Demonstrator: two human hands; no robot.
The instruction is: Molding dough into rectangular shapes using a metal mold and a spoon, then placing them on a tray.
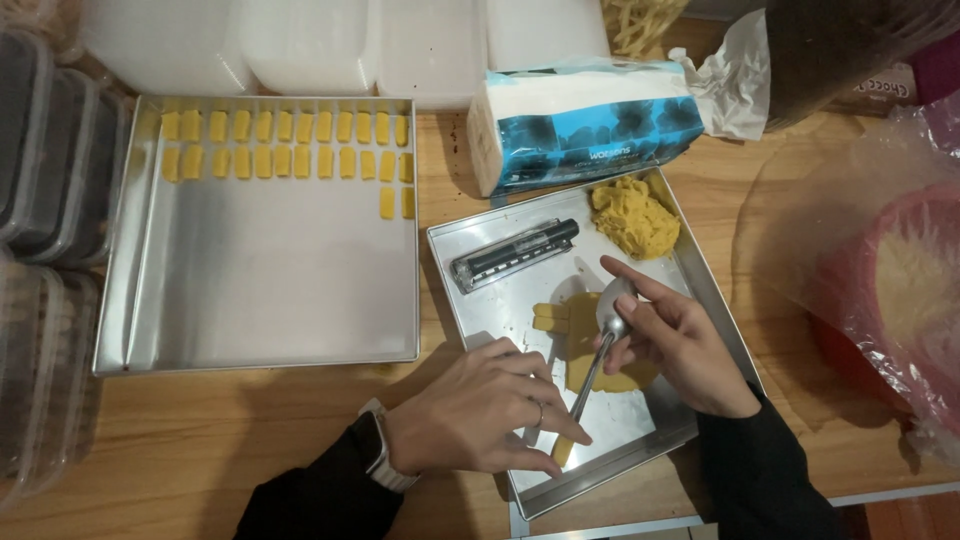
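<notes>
Flattened yellow dough (590,345) lies on the floor of the small metal tray (470,240), a thin, smooth, irregular sheet with one or two cut rectangular pieces at its left edge. The right hand (680,345) has its grip closed around a metal spoon (600,350), held with the bowl uppermost and the handle running down across the sheet. The left hand (480,410) rests on the tray's near edge, fingers curled and pinching a small yellow dough piece (563,452) at the spoon's lower end.

A rough lump of dough (632,218) sits in the tray's far corner, beside a dark cylindrical tool (515,253). The large metal tray (260,300) to the left holds two rows of yellow dough pieces (285,145) along its far side, with two more below. Both trays stand on a wooden desk (200,440). A blue-and-white tissue pack (580,125), white plastic containers (330,45), stacked clear lidded boxes (50,150) and a red bowl under plastic film (900,300) surround them.
</notes>
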